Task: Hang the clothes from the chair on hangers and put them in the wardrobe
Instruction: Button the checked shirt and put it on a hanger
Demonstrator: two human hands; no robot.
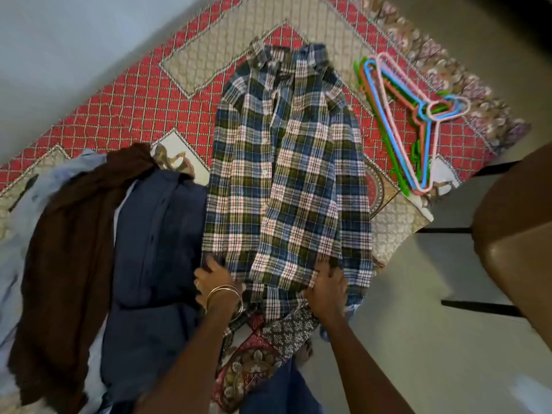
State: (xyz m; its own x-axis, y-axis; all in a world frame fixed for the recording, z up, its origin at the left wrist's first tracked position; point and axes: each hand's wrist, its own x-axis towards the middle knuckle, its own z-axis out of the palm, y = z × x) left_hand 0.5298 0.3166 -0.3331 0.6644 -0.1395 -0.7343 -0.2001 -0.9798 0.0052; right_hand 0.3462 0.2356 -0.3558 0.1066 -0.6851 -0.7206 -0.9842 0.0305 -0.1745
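A blue, green and white plaid shirt (286,174) lies spread flat on the red patterned rug (143,97), collar far from me. My left hand (213,282), with bangles on its wrist, grips the shirt's near left hem. My right hand (327,286) grips the near right hem. A stack of plastic hangers (413,121) in pink, blue, orange and green lies on the rug to the shirt's right. Left of the shirt sits a pile with a navy garment (155,264), a brown garment (68,252) and a light blue one (18,264).
A brown chair seat (519,234) with dark legs stands at the right edge on pale floor. The rug's fringed edge (448,64) runs behind the hangers. Patterned fabric (254,363) lies under my forearms near the rug's front.
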